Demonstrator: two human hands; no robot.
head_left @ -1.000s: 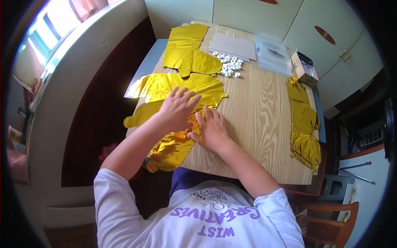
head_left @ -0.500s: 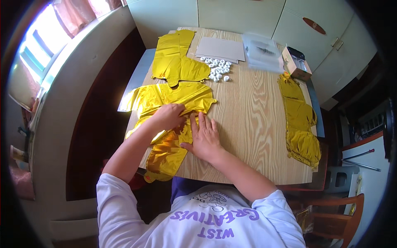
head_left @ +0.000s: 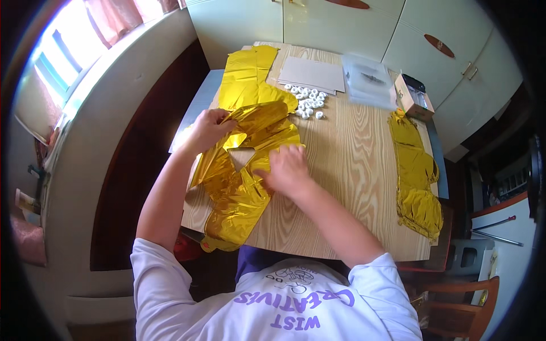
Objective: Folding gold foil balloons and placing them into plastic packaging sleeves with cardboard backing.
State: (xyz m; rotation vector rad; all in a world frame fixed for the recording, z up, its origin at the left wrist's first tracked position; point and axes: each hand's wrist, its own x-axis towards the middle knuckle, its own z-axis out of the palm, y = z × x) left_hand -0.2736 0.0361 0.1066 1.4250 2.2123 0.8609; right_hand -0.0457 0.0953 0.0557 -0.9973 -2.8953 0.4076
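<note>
A flat gold foil balloon (head_left: 242,210) with a triangular opening lies across the left part of the wooden table, creased and shiny. My left hand (head_left: 211,129) pinches its far left edge and holds that part of the foil raised. On the balloon's right side, just right of the opening, my right hand (head_left: 288,169) grips the foil with curled fingers. Beyond it lies a second flat gold foil balloon (head_left: 244,79), partly covered by the lifted foil. Another gold foil balloon (head_left: 418,176) stretches along the table's right edge, away from both hands.
Several small white rolls (head_left: 309,101) lie loose past my hands, beside a stack of grey cardboard sheets (head_left: 311,74). A clear plastic bag (head_left: 367,94) and a small open cardboard box (head_left: 414,98) are at the far right. A wooden chair (head_left: 466,310) stands at the lower right.
My left hand has moved up and left, lifting the foil's far edge. My right hand, flat before, has curled onto the foil. The triangular opening now shows the tabletop.
</note>
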